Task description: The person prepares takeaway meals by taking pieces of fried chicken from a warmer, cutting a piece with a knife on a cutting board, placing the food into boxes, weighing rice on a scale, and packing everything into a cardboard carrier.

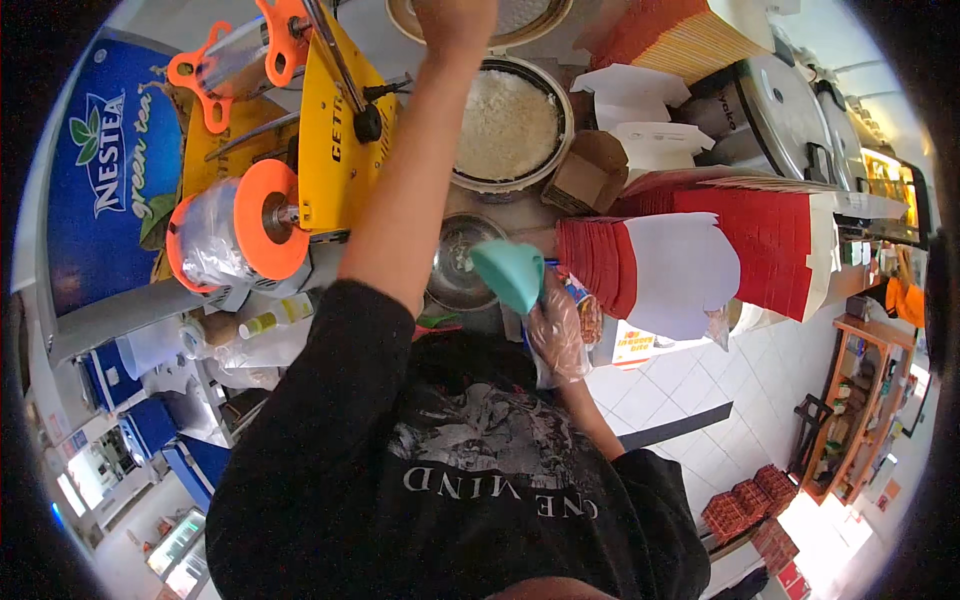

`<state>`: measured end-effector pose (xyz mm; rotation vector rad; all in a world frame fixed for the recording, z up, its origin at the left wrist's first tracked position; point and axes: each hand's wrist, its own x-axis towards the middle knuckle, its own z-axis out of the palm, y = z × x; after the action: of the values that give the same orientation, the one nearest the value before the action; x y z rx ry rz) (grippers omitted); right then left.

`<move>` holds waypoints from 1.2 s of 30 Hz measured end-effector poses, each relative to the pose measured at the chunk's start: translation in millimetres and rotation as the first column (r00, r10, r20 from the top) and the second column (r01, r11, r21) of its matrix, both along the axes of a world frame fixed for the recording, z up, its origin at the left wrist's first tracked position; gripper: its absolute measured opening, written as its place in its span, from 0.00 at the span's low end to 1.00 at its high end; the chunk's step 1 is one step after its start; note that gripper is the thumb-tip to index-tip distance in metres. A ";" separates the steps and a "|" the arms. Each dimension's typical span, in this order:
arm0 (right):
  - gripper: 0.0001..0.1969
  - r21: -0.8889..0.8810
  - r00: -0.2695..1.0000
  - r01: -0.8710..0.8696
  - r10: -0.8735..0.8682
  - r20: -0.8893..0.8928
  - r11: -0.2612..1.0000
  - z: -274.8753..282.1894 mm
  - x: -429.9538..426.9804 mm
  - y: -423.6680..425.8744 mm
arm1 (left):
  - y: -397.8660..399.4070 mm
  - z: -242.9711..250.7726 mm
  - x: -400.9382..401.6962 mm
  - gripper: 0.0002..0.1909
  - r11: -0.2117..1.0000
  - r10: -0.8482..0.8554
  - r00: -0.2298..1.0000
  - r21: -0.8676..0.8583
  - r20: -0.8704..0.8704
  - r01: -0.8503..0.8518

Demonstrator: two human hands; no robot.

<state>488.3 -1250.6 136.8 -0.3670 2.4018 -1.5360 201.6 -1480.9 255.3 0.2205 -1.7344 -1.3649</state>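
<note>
My left arm reaches forward across the counter, and my left hand (456, 21) is at the top edge, partly cut off. It is beside the raised lid (525, 16) of a rice cooker; whether its fingers grip the lid is hidden. Cooked white rice (504, 127) fills the open rice cooker (559, 161). In a clear plastic glove, my right hand (559, 330) holds a teal plastic scoop (510, 271), tilted. The scoop partly covers a metal bowl (456, 281) with bits of rice in it.
A yellow cup-sealing machine (330, 150) with orange film reels (271, 219) stands left. On the right are brown paper boxes (592, 172), stacked red-and-white cartons (600, 262), open white cartons (652, 142) and another large cooker (780, 105). A tiled floor (675, 390) lies beyond.
</note>
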 end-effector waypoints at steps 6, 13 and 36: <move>0.26 0.160 0.980 0.099 -0.068 -0.188 0.982 -42.2 -27.3 -23.9 | 31.9 -99.7 181.7 0.16 0.814 -0.280 0.960 0.535 0.023 0.225; 0.27 0.430 0.864 0.296 -0.047 -0.501 0.853 -7.6 -153.1 -89.4 | 29.1 -185.7 267.9 0.19 0.497 -0.451 0.880 0.861 0.151 0.106; 0.13 0.989 0.701 0.027 0.702 -0.122 0.145 -61.2 -322.6 -137.3 | 5.8 -199.5 230.0 0.43 -0.252 -0.432 0.806 0.912 -0.405 0.323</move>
<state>165.6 -1387.9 75.5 -1.1193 2.7597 0.6260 431.6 -1475.2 55.8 0.5706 -0.2191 -3.0597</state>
